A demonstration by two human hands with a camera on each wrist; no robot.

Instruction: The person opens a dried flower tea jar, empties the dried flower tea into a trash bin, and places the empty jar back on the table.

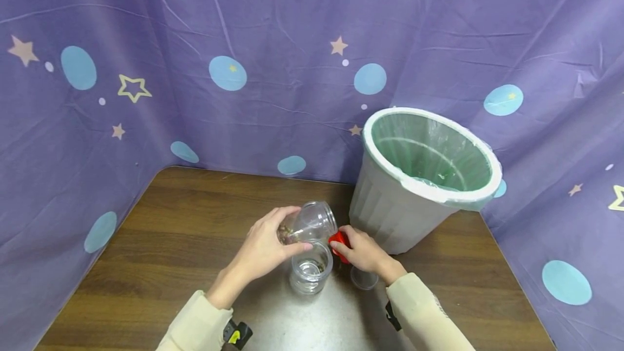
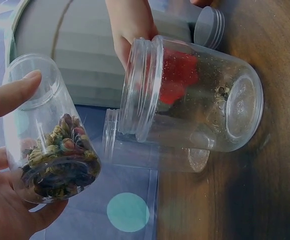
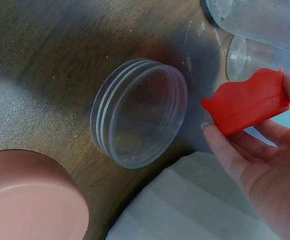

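Note:
My left hand (image 1: 265, 242) grips a clear jar (image 2: 55, 135), tilted with its mouth toward the right. Dried flower buds (image 2: 60, 160) lie inside it. Below it a second clear jar (image 1: 310, 270) stands upright on the table, mouth up, with a few specks at its bottom. Between thumb and fingers, my right hand (image 1: 363, 251) holds a small red piece with a wavy edge (image 3: 252, 102), close beside the jars; its exact kind is unclear. A clear screw lid (image 3: 142, 115) rests on the table under the right wrist. Another clear jar (image 2: 154, 150) shows behind the upright one.
A large grey bin (image 1: 390, 215) with a white rim and a green liner stands behind my right hand. A pinkish rounded object (image 3: 30, 200) appears at the right wrist view's corner. Purple patterned cloth (image 1: 273, 96) hangs around the wooden table (image 1: 185, 221).

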